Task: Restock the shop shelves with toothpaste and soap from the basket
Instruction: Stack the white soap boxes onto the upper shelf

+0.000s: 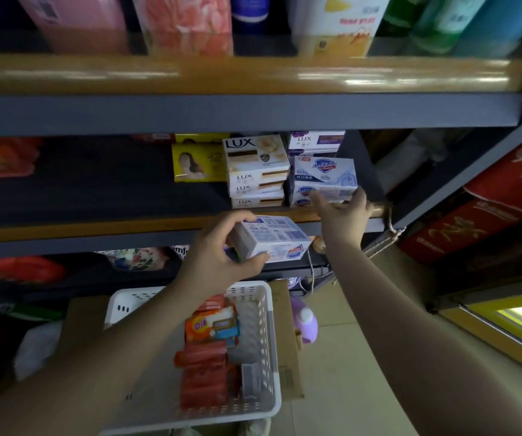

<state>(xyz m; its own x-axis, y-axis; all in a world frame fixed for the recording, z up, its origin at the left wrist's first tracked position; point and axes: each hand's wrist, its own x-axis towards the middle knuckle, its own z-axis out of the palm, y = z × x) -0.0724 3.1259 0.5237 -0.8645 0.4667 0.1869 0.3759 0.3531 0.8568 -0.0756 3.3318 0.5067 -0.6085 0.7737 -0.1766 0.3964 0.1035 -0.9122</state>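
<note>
Fingers of the left hand (221, 247) grip a Safeguard soap box (273, 239) above the white basket (267, 341); right hand (343, 212), fingers spread loosely, touches the stacked Safeguard boxes (324, 180) on the shelf (96, 228).

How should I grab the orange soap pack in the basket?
Come from above and pinch the orange soap pack across its long edges. It lies flat, face up, atop the red boxes, and the white basket walls block the sides.
</note>
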